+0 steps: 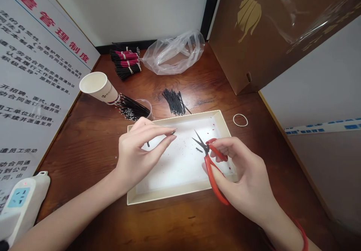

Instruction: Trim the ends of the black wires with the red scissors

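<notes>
Between thumb and forefinger, my left hand (pixel 142 145) pinches a short black wire (pixel 173 132), most of it hidden by the fingers. A black end (pixel 148 144) shows below that palm. My right hand (pixel 239 172) grips red-handled scissors (pixel 211 164), their pointed blades spread apart and aimed toward the left fingertips. Both hands are over a shallow cream box (pixel 172 195) with a white inside. In it lie a small black piece (pixel 199 150) near the blades and several tiny red and dark scraps.
Behind the box lies a pile of black wires (pixel 175 102). To its left, more black wires (pixel 132 108) lie in a clear cup beside a tilted paper cup (pixel 97 87). Farther back are tied wire bundles (pixel 125 62) and a plastic bag (pixel 175 53). A rubber band (pixel 240 120) lies right; a power strip (pixel 25 202) left.
</notes>
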